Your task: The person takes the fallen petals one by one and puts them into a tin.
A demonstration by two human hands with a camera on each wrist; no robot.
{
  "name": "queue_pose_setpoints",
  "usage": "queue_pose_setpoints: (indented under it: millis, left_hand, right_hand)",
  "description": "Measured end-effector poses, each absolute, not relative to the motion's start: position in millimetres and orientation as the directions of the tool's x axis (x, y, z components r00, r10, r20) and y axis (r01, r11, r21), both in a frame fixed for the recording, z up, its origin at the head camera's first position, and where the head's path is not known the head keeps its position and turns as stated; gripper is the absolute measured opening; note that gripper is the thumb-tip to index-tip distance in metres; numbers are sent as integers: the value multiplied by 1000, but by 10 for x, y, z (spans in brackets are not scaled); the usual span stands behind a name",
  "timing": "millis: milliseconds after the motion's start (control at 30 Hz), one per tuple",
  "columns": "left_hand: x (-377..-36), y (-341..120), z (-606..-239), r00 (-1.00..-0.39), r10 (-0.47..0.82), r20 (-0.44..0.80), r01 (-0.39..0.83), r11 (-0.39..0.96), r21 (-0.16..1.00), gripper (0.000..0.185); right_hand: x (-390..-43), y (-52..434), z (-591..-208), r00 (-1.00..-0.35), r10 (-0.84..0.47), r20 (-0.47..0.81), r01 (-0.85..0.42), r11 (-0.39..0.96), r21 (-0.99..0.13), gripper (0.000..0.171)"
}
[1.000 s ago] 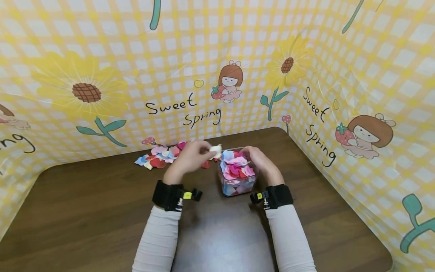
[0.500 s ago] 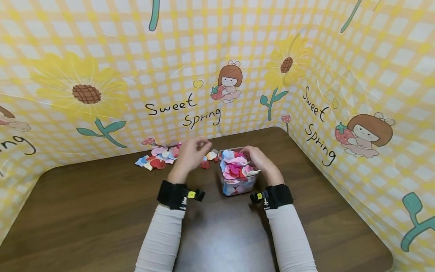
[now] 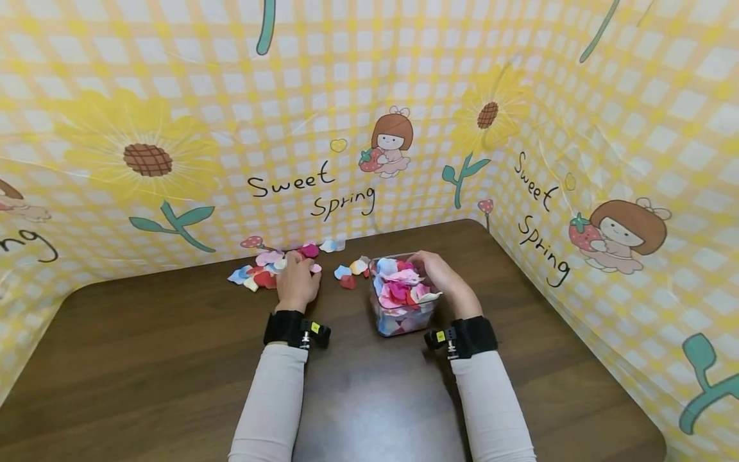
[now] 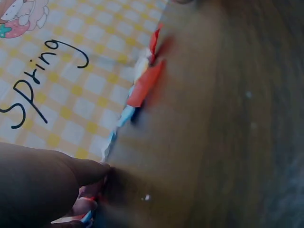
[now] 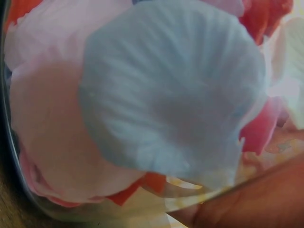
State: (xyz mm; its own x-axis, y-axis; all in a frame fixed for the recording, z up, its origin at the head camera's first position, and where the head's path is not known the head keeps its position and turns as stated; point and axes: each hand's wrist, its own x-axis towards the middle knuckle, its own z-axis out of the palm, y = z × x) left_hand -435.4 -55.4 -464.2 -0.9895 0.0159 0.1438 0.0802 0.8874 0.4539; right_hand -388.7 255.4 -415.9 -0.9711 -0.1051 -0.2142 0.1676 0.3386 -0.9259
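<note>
We've got our left hand [image 3: 298, 282] resting flat on the pile of loose petals [image 3: 262, 271] near the table's [image 3: 144, 359] back edge, fingers relaxed. Our right hand [image 3: 443, 277] grips the side of the clear box [image 3: 402, 316], already stuffed with petals.

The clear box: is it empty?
No, the clear box is heaped with pink, red and blue petals.
</note>
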Motion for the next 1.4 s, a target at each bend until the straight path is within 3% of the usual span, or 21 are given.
queue_pose_setpoints:
  millis: [333, 467, 567, 667, 800, 900, 1000, 1067, 1167, 1400]
  left_hand:
    - [-4352, -594, -4593, -981, 36, 192, 129, 858, 498, 27]
    - [-4317, -573, -4458, -959, 93, 267, 233, 795, 561, 21]
    - [-4234, -490, -4219, -922, 204, 329, 370, 713, 595, 19]
    - [-4049, -309, -3895, -853, 361, 376, 521, 592, 615, 18]
    - [-3707, 68, -3577, -683, 599, 418, 705, 390, 592, 17]
    - [-3513, 387, -3536, -534, 747, 396, 793, 280, 541, 16]
    - [-3440, 614, -3625, -470, 813, 344, 837, 286, 466, 14]
    - [-3451, 660, -3709, -486, 812, 322, 845, 342, 411, 14]
    - [-3526, 594, -3780, -567, 771, 288, 807, 450, 383, 21]
    - [-3757, 161, -3682, -710, 643, 286, 672, 498, 548, 28]
  right_hand:
    - [-3898, 2549, -4176, -972, -100, -212, 169, 330, -929, 51]
    - [-3896, 2551, -4183, -974, -98, -206, 165, 317, -934, 50]
    - [-3897, 2551, -4185, -975, -107, -193, 152, 311, -938, 49]
    - [-3892, 2554, -4177, -976, -110, -188, 143, 327, -934, 49]
    - [-3889, 2565, -4165, -976, -123, -178, 128, 332, -935, 48]
    - [-3894, 2571, -4169, -981, -135, -139, 91, 314, -945, 47]
    - [-3904, 2574, -4184, -984, -141, -104, 56, 311, -949, 47]
    - [-3907, 2570, -4199, -985, -140, -102, 54, 315, -948, 47]
    - [-3916, 2566, -4217, -985, -133, -106, 59, 319, -946, 47]
    - [-3918, 2577, -4192, -984, -112, -137, 91, 343, -935, 50]
